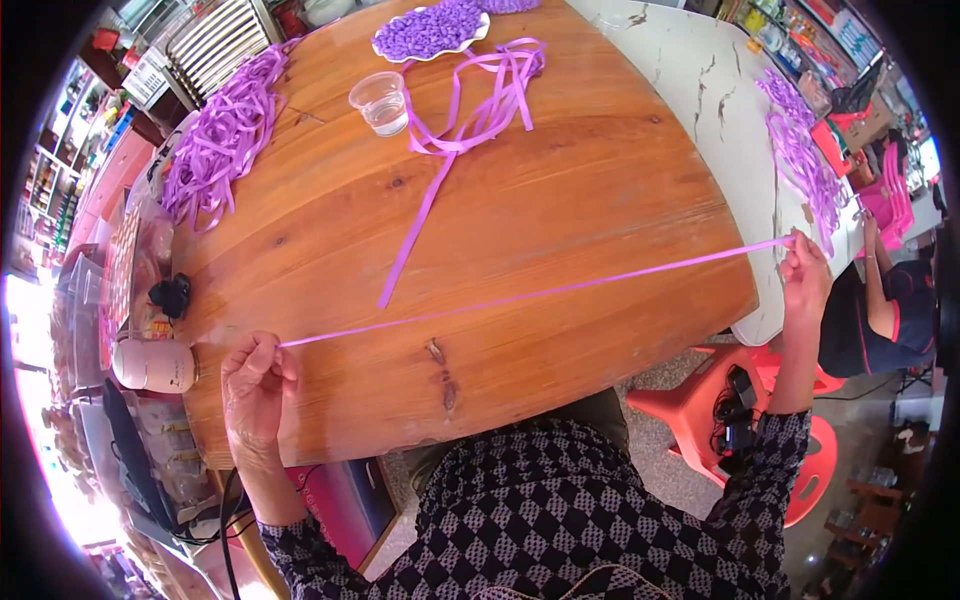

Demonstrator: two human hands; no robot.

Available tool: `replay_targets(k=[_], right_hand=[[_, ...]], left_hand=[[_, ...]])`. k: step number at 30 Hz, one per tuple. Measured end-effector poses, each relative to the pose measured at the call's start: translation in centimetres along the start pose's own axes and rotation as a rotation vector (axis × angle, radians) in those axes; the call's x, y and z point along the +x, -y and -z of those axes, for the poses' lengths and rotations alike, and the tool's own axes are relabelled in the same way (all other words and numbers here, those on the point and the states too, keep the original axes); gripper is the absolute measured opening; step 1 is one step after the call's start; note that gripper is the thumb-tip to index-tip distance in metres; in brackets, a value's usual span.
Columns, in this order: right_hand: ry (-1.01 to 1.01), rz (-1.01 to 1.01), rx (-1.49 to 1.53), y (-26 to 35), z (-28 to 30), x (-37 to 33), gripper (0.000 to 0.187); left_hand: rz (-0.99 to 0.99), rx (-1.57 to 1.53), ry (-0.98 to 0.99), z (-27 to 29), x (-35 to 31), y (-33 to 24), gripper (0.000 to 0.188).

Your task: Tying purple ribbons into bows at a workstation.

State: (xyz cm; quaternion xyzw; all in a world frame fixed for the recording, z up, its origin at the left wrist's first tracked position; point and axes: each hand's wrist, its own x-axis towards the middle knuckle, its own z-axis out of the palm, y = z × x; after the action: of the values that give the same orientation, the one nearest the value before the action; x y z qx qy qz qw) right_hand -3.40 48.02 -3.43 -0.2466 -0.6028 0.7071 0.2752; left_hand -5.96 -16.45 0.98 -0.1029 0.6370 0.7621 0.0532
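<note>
A narrow purple ribbon [540, 293] runs stretched straight across the near part of the wooden table [560, 210]. Its left end is pinched in my left hand [257, 385], above the table's left side. My right hand [805, 275] pinches the other end, out past the table's right edge and higher up. Further off, a loose bunch of purple ribbon lengths [480, 115] lies in loops, one strand trailing toward me. Beside it stands a clear plastic cup [381, 104], which seems to hold some clear liquid.
At the far edge, a white scalloped dish [465, 47] is heaped with small purple pieces. A big ribbon pile [225, 140] lies far left, another [800, 150] on the white marbled table [690, 70]. An orange stool [690, 410] holds black items. Another person [885, 310] sits at right.
</note>
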Motion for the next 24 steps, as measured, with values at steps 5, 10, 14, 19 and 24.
replay_targets(k=[5, 10, 14, 19, 24], right_hand=[[0.079, -0.27, 0.612, -0.7, -2.1, -2.8, 0.021], [0.269, -0.314, 0.594, -2.2, -3.7, -4.9, 0.019], [0.22, -0.229, 0.309, -0.9, -6.5, -8.7, 0.022], [0.349, -0.198, 0.285, -1.5, -8.5, -10.4, 0.025], [0.502, -0.068, -0.08, 1.0, -13.2, -13.6, 0.027]], left_hand=[[-0.095, -0.104, -0.068, 1.3, 0.9, 1.7, 0.018], [-0.141, -0.633, -0.14, 3.5, 1.8, 2.9, 0.017], [-0.131, -0.813, -0.387, 3.3, 2.6, 1.9, 0.018], [-0.206, -0.888, 0.144, 5.5, 3.0, 2.8, 0.02], [-0.257, -0.402, -0.007, -3.0, 1.1, 1.5, 0.024]])
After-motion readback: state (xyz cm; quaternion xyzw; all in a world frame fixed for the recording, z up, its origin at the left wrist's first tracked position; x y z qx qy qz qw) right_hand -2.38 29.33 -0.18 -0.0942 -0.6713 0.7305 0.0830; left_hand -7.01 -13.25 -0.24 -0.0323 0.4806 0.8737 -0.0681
